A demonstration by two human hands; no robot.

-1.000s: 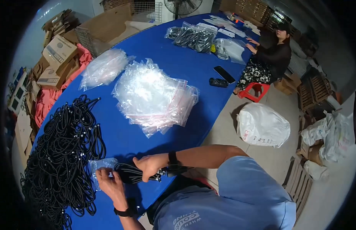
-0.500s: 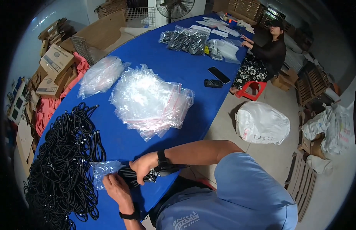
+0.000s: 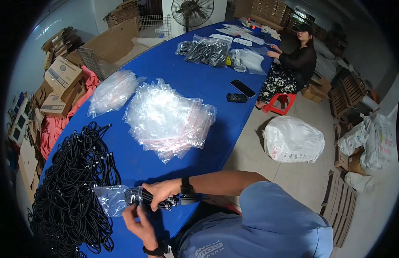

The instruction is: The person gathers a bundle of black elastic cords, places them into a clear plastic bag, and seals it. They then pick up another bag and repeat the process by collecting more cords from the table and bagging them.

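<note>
Head view, so we're looking down at a blue surface (image 3: 178, 165) with a fair bit of stuff on it. The right hand (image 3: 163, 191) has its fingers clamped around a bundle of black cords (image 3: 147, 198), near the end where the silvery tips poke out toward the body. The looped end of that bundle sits inside the mouth of a small clear bag (image 3: 111, 201) lying on the surface. The left hand (image 3: 140, 223) is right at the bag's mouth, thumb and fingers a bit apart; honestly can't tell if they're pinching the plastic. Just left of all that is a big tangled pile of black cords (image 3: 72, 189). Farther up there's a shiny stack of clear bags (image 3: 169, 118), then a second, smaller stack (image 3: 114, 91) beside it. A phone (image 3: 243, 88) lies near the right edge, and past that, a co-worker (image 3: 300, 62) sits on a red stool (image 3: 282, 103).
</note>
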